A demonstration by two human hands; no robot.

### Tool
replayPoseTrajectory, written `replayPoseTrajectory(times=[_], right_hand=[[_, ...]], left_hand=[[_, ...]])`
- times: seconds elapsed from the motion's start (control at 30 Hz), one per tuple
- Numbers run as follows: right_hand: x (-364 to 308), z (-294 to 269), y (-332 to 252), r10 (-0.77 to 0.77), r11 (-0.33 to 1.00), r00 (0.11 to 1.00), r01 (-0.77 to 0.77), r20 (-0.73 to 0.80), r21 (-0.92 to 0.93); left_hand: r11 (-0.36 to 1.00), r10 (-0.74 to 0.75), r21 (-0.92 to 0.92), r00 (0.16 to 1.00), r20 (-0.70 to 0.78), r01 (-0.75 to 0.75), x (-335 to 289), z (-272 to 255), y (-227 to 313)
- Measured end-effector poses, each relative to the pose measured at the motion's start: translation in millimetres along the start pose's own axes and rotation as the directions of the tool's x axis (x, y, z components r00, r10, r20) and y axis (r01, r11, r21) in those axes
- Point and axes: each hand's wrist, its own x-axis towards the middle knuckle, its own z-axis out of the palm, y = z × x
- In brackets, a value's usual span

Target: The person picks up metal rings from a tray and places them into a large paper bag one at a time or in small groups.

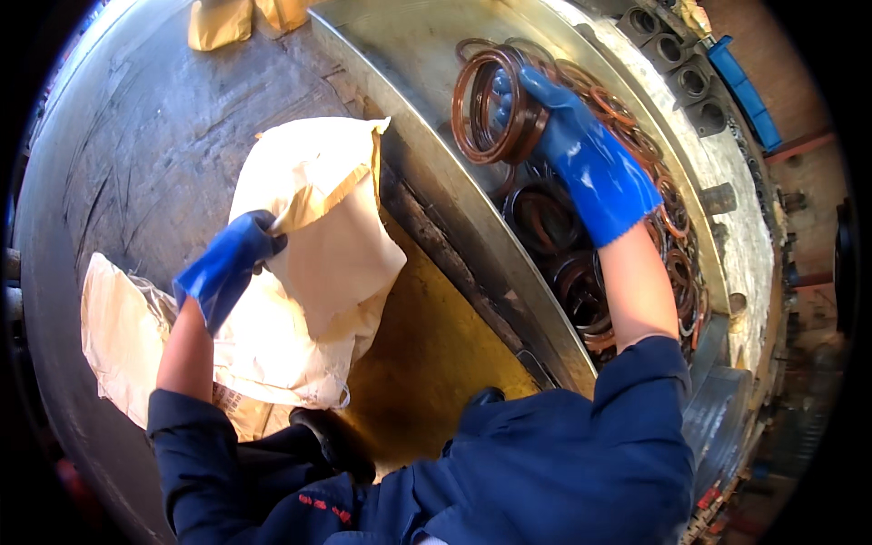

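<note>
My left hand [238,259], in a blue rubber glove, is closed on the folded edge of a large pale paper sack [336,272]. The sack hangs in front of me with its upper rim turned back. In the blue-gloved right hand [549,104] is a stack of brown rings [486,109], gripped by the rim with fingers inside the rings. That hand is above a metal trough [472,195], where many loose brown and dark rings [581,291] lie heaped. Part of the heap is hidden under my right forearm.
Another pale paper piece [118,336] lies at the left, and yellow-brown paper packages [221,23] are at the far left. Beyond the trough stand dark blocks with round holes [690,82] and a blue bar [745,91]. The trough's straight metal wall [454,182] runs between sack and rings.
</note>
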Motion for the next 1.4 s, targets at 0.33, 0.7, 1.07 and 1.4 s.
replayPoseTrajectory(times=[0.33,0.7,1.07,1.4], right_hand=[[-165,37,125,0.522,0.841,0.853,-0.517,0.011,0.159],[-203,23,248,0.753,0.647,0.645,-0.762,-0.130,-0.028],[-222,21,229,0.702,0.684,0.695,-0.719,-0.153,-0.123],[-234,-26,203,0.667,0.702,0.729,-0.683,-0.150,-0.201]], left_hand=[[0.956,0.163,-0.212,0.968,-0.189,-0.203,8,-40,-14],[0.988,0.019,-0.146,0.971,-0.239,-0.055,-65,-79,-22],[0.985,-0.043,-0.175,0.956,-0.291,-0.009,-48,-90,-27],[0.982,-0.126,-0.174,0.953,-0.275,0.079,-32,-81,-27]])
